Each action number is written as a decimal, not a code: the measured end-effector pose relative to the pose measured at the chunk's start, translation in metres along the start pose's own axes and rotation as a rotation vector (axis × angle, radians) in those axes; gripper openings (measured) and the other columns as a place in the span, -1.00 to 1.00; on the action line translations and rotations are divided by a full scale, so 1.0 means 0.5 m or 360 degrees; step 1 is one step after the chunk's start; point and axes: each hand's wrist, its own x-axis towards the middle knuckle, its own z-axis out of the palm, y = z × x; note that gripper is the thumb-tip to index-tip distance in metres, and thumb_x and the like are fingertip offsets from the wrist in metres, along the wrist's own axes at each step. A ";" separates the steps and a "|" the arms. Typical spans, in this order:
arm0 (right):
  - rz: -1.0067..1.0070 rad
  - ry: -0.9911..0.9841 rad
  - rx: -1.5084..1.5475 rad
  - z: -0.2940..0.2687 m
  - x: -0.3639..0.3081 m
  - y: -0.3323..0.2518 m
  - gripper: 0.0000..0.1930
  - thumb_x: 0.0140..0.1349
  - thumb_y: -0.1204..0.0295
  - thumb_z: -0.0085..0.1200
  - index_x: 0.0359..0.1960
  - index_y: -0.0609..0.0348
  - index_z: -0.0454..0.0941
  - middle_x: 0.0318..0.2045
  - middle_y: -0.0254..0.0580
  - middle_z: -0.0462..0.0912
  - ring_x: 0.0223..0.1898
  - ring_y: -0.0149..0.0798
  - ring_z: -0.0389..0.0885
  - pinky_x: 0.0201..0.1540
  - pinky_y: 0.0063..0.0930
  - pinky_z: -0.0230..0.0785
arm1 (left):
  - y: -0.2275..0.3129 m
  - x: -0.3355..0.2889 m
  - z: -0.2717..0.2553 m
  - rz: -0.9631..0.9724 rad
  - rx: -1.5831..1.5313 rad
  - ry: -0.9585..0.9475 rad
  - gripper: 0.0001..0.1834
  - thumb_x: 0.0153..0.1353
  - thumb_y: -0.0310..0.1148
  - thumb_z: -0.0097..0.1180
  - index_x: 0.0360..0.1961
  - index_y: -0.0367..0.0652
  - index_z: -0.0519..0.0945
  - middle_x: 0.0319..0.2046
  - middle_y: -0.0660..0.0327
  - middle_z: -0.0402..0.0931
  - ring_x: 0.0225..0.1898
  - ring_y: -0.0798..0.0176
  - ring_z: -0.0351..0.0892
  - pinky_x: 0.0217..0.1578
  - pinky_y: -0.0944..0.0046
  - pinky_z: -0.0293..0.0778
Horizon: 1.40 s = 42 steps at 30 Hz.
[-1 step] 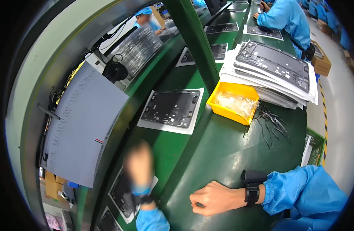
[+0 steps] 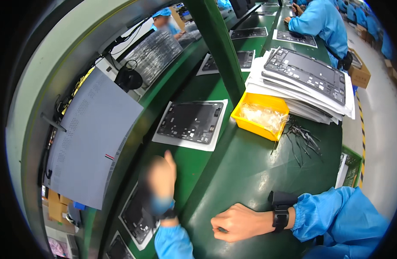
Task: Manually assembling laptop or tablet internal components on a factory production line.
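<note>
**Left hand by a tablet shell, right fist parked on the desk**

So the left hand (image 2: pixel 164 179) is over the brighter green lane, right beside a black tablet shell (image 2: pixel 136 213) on a white backing. In this view the hand and wrist cover part of that shell's edge. One digit points up the lane, but the rest is a blurry mess, so can't tell if its grip is wide, narrow or on something, or whether it's touching the shell.

The right hand (image 2: pixel 237 222) is easier to read: knuckles up on the dark green desk (image 2: pixel 233 172), fingers curled into a loose fist, so the grip is narrow. There's a chunky black wristband (image 2: pixel 280 219) on that arm, just before the blue sleeve (image 2: pixel 332 216).

Further up the lane from the left hand there's another tablet shell, face up on its white backing (image 2: pixel 207 144), sitting a bit skewed. Right of that, on the desk, is a yellow bin (image 2: pixel 257 127) with clear plastic bits (image 2: pixel 263 114) in it, and a messy scatter of thin black strips (image 2: pixel 302 140) just beside it. Behind the bin is a kinda uneven stack of white sheets (image 2: pixel 289 101) with a tablet shell on top. A co-worker (image 2: pixel 317 19) in blue sits farther up along the desk.
</note>
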 end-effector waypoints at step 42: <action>0.0581 0.0684 -0.0763 -0.444 -0.110 0.145 -0.83 -0.13 0.65 0.17 -0.43 0.38 0.72 -0.49 0.10 0.73 -0.38 0.01 0.77 -0.27 -0.27 0.57 | -0.032 -1.025 -0.089 -0.0606 -0.2942 -0.0647 -0.04 0.17 -0.84 0.00 0.59 -0.46 -0.12 0.49 -0.10 0.12 0.40 -0.04 0.31 0.38 0.04 0.32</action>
